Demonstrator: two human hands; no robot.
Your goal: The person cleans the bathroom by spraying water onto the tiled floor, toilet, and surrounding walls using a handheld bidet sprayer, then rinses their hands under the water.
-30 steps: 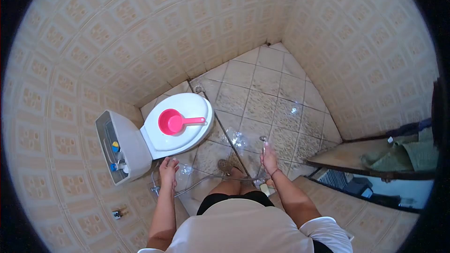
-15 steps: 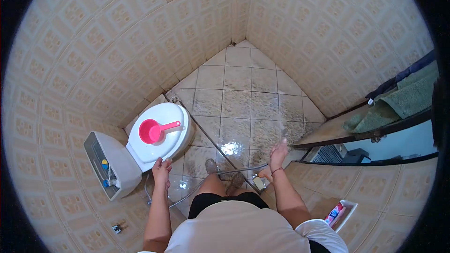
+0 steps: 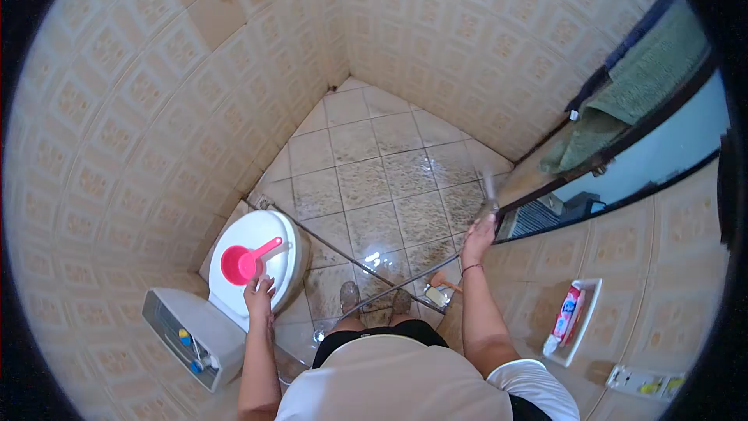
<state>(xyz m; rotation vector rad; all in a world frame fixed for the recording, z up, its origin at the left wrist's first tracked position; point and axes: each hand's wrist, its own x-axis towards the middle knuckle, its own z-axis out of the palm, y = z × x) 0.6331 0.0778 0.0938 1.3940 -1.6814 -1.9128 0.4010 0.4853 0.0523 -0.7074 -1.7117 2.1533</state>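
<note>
My left hand [image 3: 259, 298] is over the near edge of the closed white toilet lid [image 3: 269, 226], its fingers apart and holding nothing. Just beyond its fingertips, a pink dipper [image 3: 241, 264] rests on the lid with its handle pointing right. On the right, my right hand [image 3: 479, 235] is closed around a sprayer [image 3: 490, 206] near the doorway, and water seems to spray from its tip. A grey hose [image 3: 421, 274] runs from that hand across the front of my legs. The tiled floor [image 3: 374, 179] is wet and spotted with dirt.
An open toilet tank [image 3: 187, 335] with blue and yellow parts stands at the left. Near my feet are a brush [image 3: 446, 281] and a pale block [image 3: 436, 295]. A green towel [image 3: 635, 86] hangs by the doorway. Toothpaste lies in a wall holder [image 3: 588, 323].
The view has turned to the right. My right hand has moved the sprayer farther toward the doorway, and my left hand is now closer to the dipper.
</note>
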